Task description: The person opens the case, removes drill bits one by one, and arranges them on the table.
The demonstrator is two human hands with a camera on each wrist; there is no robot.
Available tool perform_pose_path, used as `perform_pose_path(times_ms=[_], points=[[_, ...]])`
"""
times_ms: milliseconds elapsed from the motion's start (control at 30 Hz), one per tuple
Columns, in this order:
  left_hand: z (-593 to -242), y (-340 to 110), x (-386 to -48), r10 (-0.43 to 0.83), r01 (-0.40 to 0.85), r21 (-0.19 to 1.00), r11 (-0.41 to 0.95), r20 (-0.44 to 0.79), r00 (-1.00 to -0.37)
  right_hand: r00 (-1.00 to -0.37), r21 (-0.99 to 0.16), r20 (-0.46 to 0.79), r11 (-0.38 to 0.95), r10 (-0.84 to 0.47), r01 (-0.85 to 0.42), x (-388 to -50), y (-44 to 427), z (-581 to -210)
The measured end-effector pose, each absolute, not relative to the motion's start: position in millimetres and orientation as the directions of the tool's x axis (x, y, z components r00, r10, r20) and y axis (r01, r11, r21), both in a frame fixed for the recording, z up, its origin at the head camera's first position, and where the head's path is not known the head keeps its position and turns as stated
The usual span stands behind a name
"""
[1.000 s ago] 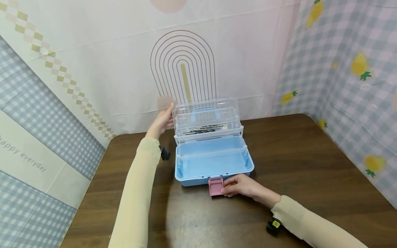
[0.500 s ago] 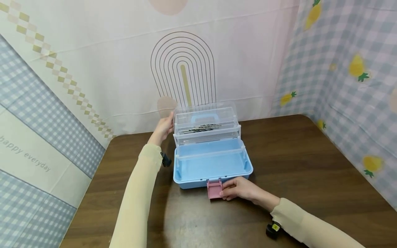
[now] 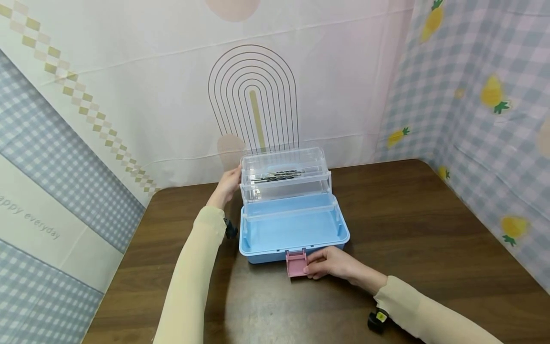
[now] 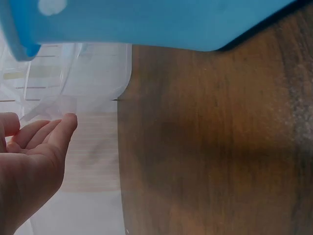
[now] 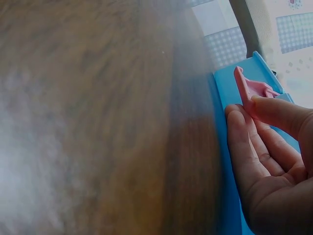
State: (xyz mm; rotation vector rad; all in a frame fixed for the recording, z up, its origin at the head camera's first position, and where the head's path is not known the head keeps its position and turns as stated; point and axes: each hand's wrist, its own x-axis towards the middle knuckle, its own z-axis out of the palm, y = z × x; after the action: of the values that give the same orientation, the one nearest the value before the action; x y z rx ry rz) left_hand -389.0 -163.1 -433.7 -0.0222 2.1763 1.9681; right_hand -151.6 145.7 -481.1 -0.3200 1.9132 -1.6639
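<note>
A blue toolbox (image 3: 296, 231) with a clear lid (image 3: 283, 157) stands raised on the table, in the head view's middle. Several drill bits (image 3: 279, 176) lie in its clear upper tray (image 3: 292, 182). At the lid's left edge, my left hand (image 3: 227, 186) holds the clear plastic between thumb and fingers; in the left wrist view the left hand (image 4: 36, 156) reaches in from the left. My right hand (image 3: 333, 263) pinches the pink latch (image 3: 296, 265) on the box's front. The right wrist view shows thumb and fingers on that latch (image 5: 252, 88).
The brown wooden table (image 3: 408, 229) extends around the box. A white cloth (image 3: 172, 95) with printed arches hangs behind it, and a checked cloth (image 3: 460, 143) hangs on the right. A black wrist camera (image 3: 377, 321) sits under the right sleeve.
The clear lid has tilted further back, its top edge sinking in the head view, and my left hand has moved down with it. My right hand keeps its pinch on the pink latch.
</note>
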Motion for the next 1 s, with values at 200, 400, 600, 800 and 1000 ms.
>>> perform_pose_path(times_ms=[200, 400, 600, 800, 1000], points=[[-435.7, -161.6, -386.3, 0.113, -0.139, 0.978, 0.158, -0.158, -0.981, -0.805, -0.963, -0.263, 0.194, -0.531, 0.187, -150.5, 145.3, -479.8], [-440.8, -161.3, -381.6, 0.062, -0.135, 0.964, 0.230, -0.153, -0.986, -0.804, -0.966, -0.253, 0.180, -0.538, 0.183, -148.6, 145.0, -477.1], [-445.3, -161.2, -379.5, 0.045, -0.122, 0.969, 0.216, -0.135, -0.990, -0.801, -0.966, -0.253, 0.181, -0.542, 0.182, -149.3, 145.5, -478.4], [-452.6, -162.5, -378.2, 0.050, -0.116, 0.967, 0.228, -0.131, -0.990, -0.798, -0.967, -0.250, 0.183, -0.549, 0.177, -150.0, 145.0, -478.6], [-465.4, -162.1, -374.5, 0.049, -0.117, 0.960, 0.254, -0.134, -0.990, -0.795, -0.963, -0.265, 0.186, -0.546, 0.194, -149.8, 145.2, -479.6]])
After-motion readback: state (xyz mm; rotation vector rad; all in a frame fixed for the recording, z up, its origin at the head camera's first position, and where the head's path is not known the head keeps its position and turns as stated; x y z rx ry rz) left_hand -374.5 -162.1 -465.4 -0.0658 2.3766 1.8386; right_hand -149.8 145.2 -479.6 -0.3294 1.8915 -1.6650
